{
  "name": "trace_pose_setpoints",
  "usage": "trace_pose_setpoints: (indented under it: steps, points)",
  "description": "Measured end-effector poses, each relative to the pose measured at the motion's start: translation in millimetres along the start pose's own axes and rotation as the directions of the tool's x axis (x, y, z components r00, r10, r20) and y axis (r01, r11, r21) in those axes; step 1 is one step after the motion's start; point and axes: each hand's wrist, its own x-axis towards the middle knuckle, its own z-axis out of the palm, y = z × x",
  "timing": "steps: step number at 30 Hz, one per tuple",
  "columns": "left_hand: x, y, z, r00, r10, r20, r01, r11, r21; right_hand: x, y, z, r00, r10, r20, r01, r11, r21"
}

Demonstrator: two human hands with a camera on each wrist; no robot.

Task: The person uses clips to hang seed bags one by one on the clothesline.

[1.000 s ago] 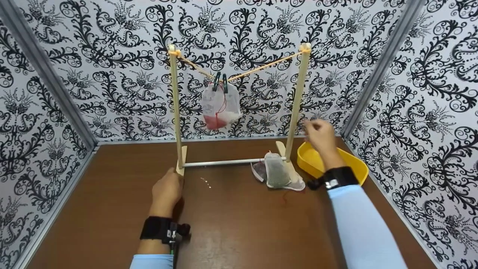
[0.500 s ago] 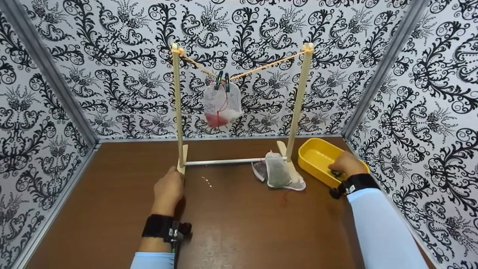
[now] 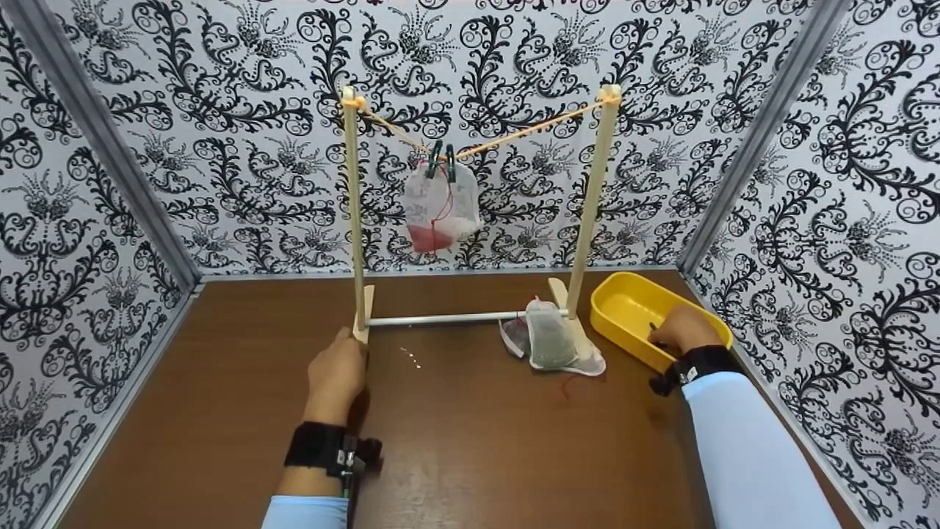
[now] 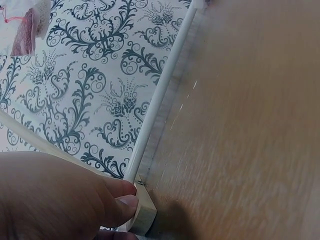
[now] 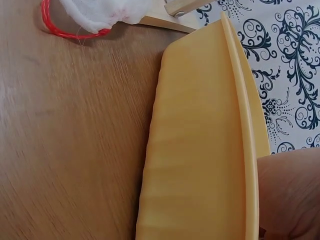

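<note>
My left hand (image 3: pixel 338 371) grips the left wooden foot (image 4: pixel 145 215) of a small clothesline stand, thumb and finger at its end. My right hand (image 3: pixel 687 328) reaches down into a yellow tray (image 3: pixel 620 330), its fingertips mostly hidden. A dark clip (image 3: pixel 653 326) shows at those fingers; I cannot tell whether they pinch it. From the sagging orange string (image 3: pixel 529 131) hang white mesh bags (image 3: pixel 443 198), one with red contents low in it, held by two dark green clothespins (image 3: pixel 435 160). A mesh bag with green contents (image 3: pixel 551 338) lies against the stand's right foot.
A white crossbar (image 3: pixel 448 319) joins the stand's two feet, with wooden posts (image 3: pixel 593 198) rising from them. Another mesh bag (image 3: pixel 515 336) lies beside the green one. Small white bits (image 3: pixel 411 358) are scattered on the brown table (image 3: pixel 470 441). Patterned walls enclose the back and sides.
My right hand has come down from beside the stand's right post into the yellow tray, and has stayed there over the last half second. The left hand keeps its grip on the foot.
</note>
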Motion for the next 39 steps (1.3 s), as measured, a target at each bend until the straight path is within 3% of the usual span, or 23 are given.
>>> trace_pose_setpoints:
  steps: [9,13,17,24,30,35,39]
  points:
    - [-2.2,0.3,0.1,0.999,0.022,-0.039,-0.022,1.000,0.003,12,-1,-1,0.999,-0.002,-0.054,0.003,1.000,0.026]
    - [-1.9,-1.0,-0.6,0.999,0.018,-0.042,-0.017,1.000,0.003,18,-24,-6,0.993,-0.016,-0.117,0.021,0.999,0.041]
    - [-0.6,-1.5,0.2,0.999,0.005,-0.040,-0.005,1.000,-0.009,10,-56,-10,0.984,-0.023,-0.175,0.047,0.989,0.138]
    - [-0.4,0.4,0.4,0.998,-0.028,-0.057,0.025,0.998,-0.051,-17,-108,-16,0.968,-0.123,-0.219,0.183,0.942,0.282]
    - [-3.9,7.9,-6.9,0.996,0.042,-0.077,-0.037,0.997,0.063,-30,-146,-10,0.949,-0.233,-0.210,0.296,0.886,0.355]
    - [-4.2,20.4,-14.3,0.990,0.079,-0.121,-0.077,0.997,0.020,-32,-174,10,0.931,-0.299,-0.207,0.362,0.825,0.435]
    - [-9.8,38.5,-23.1,0.979,0.136,-0.152,-0.143,0.989,-0.035,-36,-193,29,0.929,-0.310,-0.201,0.368,0.827,0.424]
